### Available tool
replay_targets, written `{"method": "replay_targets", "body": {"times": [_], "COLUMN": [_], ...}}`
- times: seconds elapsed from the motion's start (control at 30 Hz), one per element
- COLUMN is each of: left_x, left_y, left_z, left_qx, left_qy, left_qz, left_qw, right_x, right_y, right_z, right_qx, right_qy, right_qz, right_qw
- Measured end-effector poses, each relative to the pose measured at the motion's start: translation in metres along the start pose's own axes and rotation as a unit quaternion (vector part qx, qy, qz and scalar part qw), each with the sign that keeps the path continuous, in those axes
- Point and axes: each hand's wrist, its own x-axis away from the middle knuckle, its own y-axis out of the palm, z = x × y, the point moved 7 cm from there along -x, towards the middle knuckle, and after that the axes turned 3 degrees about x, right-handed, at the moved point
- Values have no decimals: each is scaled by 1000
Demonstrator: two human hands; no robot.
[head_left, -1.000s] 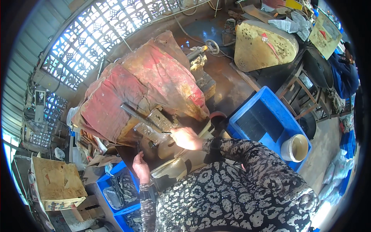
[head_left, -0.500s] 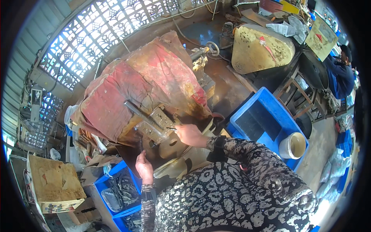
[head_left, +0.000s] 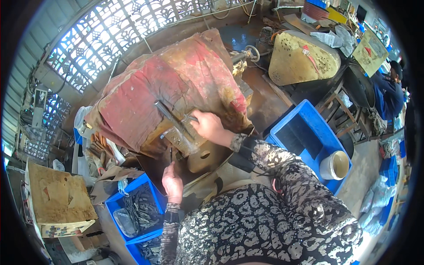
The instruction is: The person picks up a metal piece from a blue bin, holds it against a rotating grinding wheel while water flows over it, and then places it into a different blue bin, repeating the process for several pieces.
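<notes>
My left hand (head_left: 172,183) is closed in a pinch round a thin dark strip (head_left: 171,154), which points up toward the machine in front of me. Farther off, my right hand (head_left: 209,126) is closed beside a metal block (head_left: 180,139). A small greyish end shows at its fingertips, but the rest of what it grips is hidden. A round metal bar (head_left: 168,112) slants across the block. Stained red cloth (head_left: 172,79) drapes over the machine behind it. Below the block is a brown metal tray (head_left: 201,162) with an oval hole.
A blue crate (head_left: 148,194) at the left holds many dark thin metal strips. At the right stands a larger blue bin (head_left: 309,132) with a white bucket (head_left: 334,166) in it. A yellowish cover (head_left: 302,57) lies beyond. Another person (head_left: 387,90) is at the far right.
My right hand has moved away from me, from the lower end of the block up alongside it. My left hand has shifted slightly to the right. The view has shifted a little.
</notes>
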Motion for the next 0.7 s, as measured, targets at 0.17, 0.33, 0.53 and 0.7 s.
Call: {"method": "replay_targets", "body": {"times": [0.17, 0.33, 0.53, 0.7], "left_x": [1, 3, 6, 7], "left_y": [1, -5, 2, 9], "left_z": [5, -7, -12, -24], "left_qx": [30, 84, 171, 291], "left_qy": [6, 20, 38, -38], "left_qz": [8, 9, -5, -64], "left_qw": [1000, 996, 985, 954], "right_x": [-33, -58, -84, -92], "right_y": [-7, 7, 19, 38], "right_z": [-44, -77, -101, -106], "right_qx": [14, 17, 51, 83], "right_qy": [-34, -21, -70, -81], "right_qz": [10, 5, 39, -63], "right_qw": [999, 1000, 996, 991]}}
